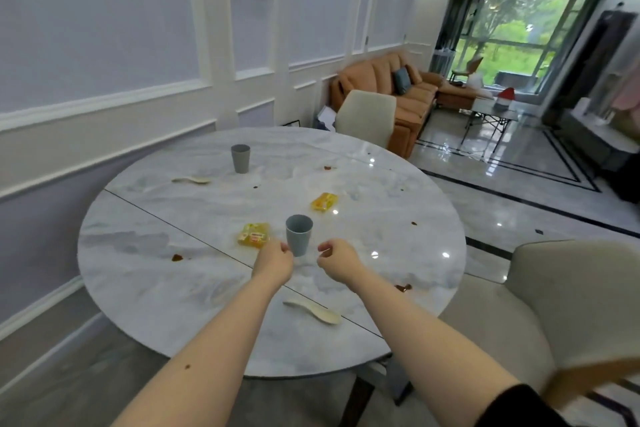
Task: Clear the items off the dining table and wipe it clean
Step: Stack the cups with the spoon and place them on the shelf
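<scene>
A round marble dining table (180, 295) fills the middle of the view. A grey-blue cup (299, 234) stands upright near its centre. My left hand (275, 258) hovers just left of the cup with fingers curled, holding nothing. My right hand (337, 258) sits just right of the cup, fingers curled too, and is apart from it. Two yellow snack packets lie nearby, one (254, 235) left of the cup and one (324, 202) behind it. A second grey cup (240, 158) stands at the far side beside a cream spoon (192, 180). Another cream spoon (313, 312) lies under my forearms.
Brown stains dot the tabletop, one at the left (177, 257) and one at the right edge (403, 287). A cream chair (568, 302) stands at the near right and another (367, 116) beyond the table. An orange sofa (398, 87) lines the wall.
</scene>
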`<state>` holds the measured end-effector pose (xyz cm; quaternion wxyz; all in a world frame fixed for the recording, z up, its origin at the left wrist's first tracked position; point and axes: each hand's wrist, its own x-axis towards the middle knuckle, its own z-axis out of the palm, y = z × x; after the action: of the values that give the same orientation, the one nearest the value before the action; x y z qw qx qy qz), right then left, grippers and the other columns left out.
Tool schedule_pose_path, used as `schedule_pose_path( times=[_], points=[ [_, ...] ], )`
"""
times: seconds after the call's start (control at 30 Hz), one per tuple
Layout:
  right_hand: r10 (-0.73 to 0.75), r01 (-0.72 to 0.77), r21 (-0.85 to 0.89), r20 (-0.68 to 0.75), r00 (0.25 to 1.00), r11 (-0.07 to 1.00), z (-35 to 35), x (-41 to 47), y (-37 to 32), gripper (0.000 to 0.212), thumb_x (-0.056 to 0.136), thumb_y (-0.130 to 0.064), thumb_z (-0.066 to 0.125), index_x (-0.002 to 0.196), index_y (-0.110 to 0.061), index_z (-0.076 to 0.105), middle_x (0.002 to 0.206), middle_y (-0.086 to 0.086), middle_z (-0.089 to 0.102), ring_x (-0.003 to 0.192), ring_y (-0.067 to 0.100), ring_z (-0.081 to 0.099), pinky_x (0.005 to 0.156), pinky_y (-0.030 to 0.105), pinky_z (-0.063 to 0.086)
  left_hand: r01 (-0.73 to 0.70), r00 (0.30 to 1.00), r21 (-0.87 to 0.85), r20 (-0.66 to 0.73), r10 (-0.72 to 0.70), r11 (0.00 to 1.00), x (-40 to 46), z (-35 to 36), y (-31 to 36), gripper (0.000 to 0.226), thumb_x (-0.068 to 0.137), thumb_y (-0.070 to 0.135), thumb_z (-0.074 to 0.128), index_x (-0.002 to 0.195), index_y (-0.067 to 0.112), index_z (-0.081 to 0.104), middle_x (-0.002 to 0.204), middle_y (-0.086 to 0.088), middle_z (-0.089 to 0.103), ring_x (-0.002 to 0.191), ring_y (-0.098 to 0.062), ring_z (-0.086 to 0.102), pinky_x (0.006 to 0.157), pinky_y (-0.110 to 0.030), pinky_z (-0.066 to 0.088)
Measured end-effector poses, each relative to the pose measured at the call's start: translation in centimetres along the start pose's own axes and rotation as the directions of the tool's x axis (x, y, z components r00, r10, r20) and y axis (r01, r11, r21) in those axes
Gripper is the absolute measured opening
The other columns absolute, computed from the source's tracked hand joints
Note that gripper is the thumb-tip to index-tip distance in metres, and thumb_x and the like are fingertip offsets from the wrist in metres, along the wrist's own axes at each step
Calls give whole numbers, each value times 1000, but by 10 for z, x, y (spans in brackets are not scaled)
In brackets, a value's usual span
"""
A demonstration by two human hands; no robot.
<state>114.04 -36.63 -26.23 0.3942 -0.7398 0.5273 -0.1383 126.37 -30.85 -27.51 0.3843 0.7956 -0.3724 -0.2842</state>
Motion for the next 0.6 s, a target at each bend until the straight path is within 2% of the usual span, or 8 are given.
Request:
schedule_pose_path(
  times=[0.07,0.1,0.17,0.2,0.3,0.4,0.5,0.6],
  points=[
    [41,-39,-89,19,999,995,13,14,25,30,87,-8,49,116,-8,57,103,8,58,90,21,53,84,31,48,48,999,23,24,-48,999,10,18,-20,21,88,5,43,90,11,63,102,-14,64,99,-32,60,84,-34,47],
    [57,-51,-143,37,998,988,21,22,37,30,87,-8,50,115,-9,58,109,9,60,94,22,55,85,29,47,67,997,33,46,-69,997,18,28,-30,21,88,4,43,89,13,63,104,-13,63,101,-30,59,87,-33,46],
    [73,-52,-231,83,994,971,38,36,58,30,86,-9,53,115,-10,58,119,9,59,105,23,57,87,26,44,100,990,68,92,-106,993,28,47,-47,25,88,2,43,76,18,58,101,-11,59,95,-27,56,87,-31,46],
    [77,-45,-277,107,991,960,45,39,65,31,87,-10,54,117,-12,57,123,9,57,110,23,55,88,26,43,109,987,84,109,-118,990,31,53,-54,24,88,2,43,80,17,60,103,-10,59,95,-26,56,86,-30,46],
    [57,21,-429,168,984,903,65,58,87,35,89,-15,55,123,-13,53,129,8,53,118,25,51,94,29,41,123,976,143,164,-146,982,49,77,-79,32,87,4,45,116,7,58,121,-13,58,109,-28,56,89,-29,45],
    [41,67,-529,190,981,846,80,72,105,34,88,-21,57,120,-11,55,126,9,56,117,28,52,94,32,41,15,964,282,252,-89,959,62,96,-101,40,87,7,48,126,12,51,132,-11,48,119,-25,50,95,-28,40],
    [35,86,-589,190,981,803,95,85,121,31,90,-33,54,113,-12,57,120,11,58,111,30,54,89,34,41,-76,954,401,297,-51,913,75,111,-119,37,89,17,47,126,20,50,132,-6,44,119,-24,50,94,-28,39],
    [4,128,-598,214,977,791,102,95,134,32,88,-33,56,111,-11,55,117,13,57,110,30,53,88,35,40,-62,957,407,282,-61,911,84,122,-129,29,84,30,43,109,23,57,110,1,51,108,-24,55,78,-28,39]
  ],
)
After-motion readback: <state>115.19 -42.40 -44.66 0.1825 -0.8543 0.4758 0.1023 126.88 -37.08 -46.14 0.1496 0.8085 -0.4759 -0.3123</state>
